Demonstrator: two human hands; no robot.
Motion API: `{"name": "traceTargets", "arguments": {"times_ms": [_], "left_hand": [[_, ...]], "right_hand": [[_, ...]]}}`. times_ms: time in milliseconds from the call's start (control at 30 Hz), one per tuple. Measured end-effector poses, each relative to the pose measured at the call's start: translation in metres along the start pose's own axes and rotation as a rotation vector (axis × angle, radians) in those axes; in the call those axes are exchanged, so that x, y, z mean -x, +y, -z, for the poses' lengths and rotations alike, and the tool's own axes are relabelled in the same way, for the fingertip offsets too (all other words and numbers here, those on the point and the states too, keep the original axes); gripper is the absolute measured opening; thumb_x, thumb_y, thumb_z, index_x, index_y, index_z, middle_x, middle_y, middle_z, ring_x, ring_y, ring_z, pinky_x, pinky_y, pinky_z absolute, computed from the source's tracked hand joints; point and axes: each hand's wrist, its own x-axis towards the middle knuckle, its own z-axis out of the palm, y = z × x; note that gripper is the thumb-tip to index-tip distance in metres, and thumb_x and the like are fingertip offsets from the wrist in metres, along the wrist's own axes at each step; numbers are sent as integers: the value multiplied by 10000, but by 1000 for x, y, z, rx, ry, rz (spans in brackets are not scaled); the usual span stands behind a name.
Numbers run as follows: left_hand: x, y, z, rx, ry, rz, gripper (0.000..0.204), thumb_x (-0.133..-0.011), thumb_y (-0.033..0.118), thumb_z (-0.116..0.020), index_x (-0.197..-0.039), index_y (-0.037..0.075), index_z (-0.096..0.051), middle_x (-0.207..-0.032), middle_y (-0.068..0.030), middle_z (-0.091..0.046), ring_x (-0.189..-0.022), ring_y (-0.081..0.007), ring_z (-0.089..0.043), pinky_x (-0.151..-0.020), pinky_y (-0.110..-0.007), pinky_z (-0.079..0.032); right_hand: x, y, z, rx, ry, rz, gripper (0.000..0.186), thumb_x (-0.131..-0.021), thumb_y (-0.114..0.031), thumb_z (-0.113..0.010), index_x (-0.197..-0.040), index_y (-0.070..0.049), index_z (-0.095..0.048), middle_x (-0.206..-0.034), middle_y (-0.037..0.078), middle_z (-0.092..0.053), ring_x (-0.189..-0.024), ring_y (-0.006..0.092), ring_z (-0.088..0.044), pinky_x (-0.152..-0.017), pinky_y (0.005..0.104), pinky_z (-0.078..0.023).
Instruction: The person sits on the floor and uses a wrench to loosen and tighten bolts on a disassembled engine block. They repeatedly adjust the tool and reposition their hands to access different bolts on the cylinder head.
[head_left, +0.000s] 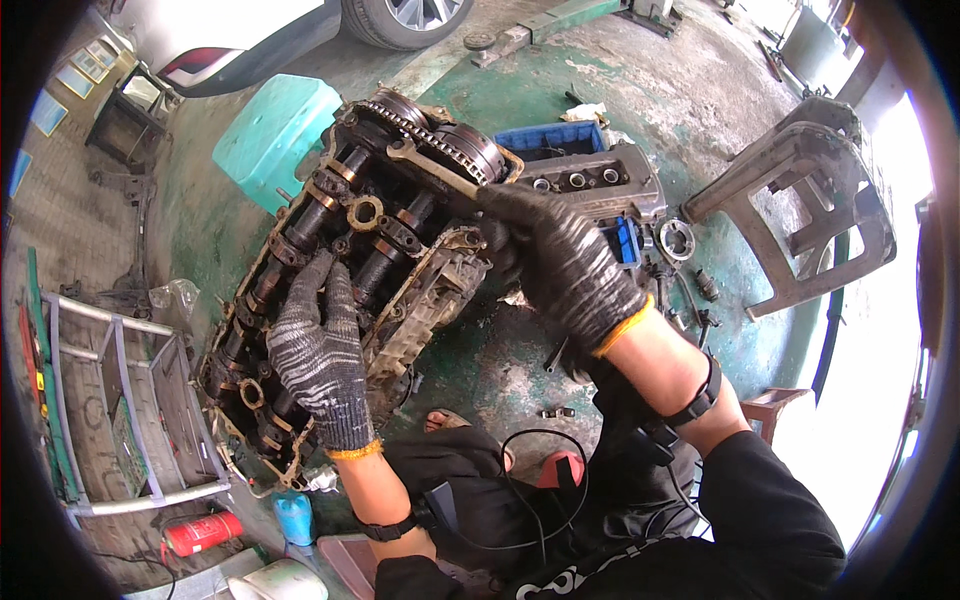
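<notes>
A greasy engine cylinder head (432, 300) with its two camshafts (322, 205) exposed lies slantwise before me. At its far end sit two sprockets (468, 145) with a timing chain (425, 138) round them. My right hand (570, 255), in a dark striped knitted glove, is closed round the near end of a wrench (435, 168). The wrench's jaw end reaches over the camshaft just behind the sprockets. My left hand (322, 350), gloved alike, rests on the camshaft area with its fingers stretched out, the tips beside a bearing cap. Its thumb is partly hidden.
Beyond the engine stand a turquoise plastic container (275, 135) and a blue crate (550, 138). A valve cover (610, 180) and loose parts lie to the right, near a grey metal stand (800, 200). At left are a ladder-like frame (130, 410) and a red fire extinguisher (203, 533).
</notes>
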Motion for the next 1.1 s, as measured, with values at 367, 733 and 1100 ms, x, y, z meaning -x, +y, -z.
{"name": "traceTargets", "arguments": {"times_ms": [367, 733, 1100], "left_hand": [[-5, -6, -13, 22, 57, -86, 232, -901, 70, -709, -1125, 8, -719, -1103, -148, -735, -957, -201, -701, -906, -348, -530], [-4, -6, -12, -13, 60, -67, 213, -904, 83, -703, -1105, 18, -730, -1077, -151, -740, -953, -226, -712, -903, -355, -530], [-6, -15, -13, -39, 80, -99, 229, -899, 111, -708, -1113, 34, -731, -1077, -150, -736, -953, -254, -722, -884, -353, -541]], "right_hand": [[17, -16, 14, 174, 49, 88, 250, -984, -247, -613, -1103, -31, -652, -707, -10, -591, -548, 64, -510, -465, 223, -385], [23, -9, -6, 221, 61, 14, 262, -1006, -256, -590, -1121, -24, -632, -681, 21, -617, -552, 86, -551, -494, 237, -434], [24, 24, -24, 20, 50, 133, 234, -1008, -268, -589, -1076, -47, -617, -734, 19, -625, -587, 102, -564, -542, 234, -459]]}}
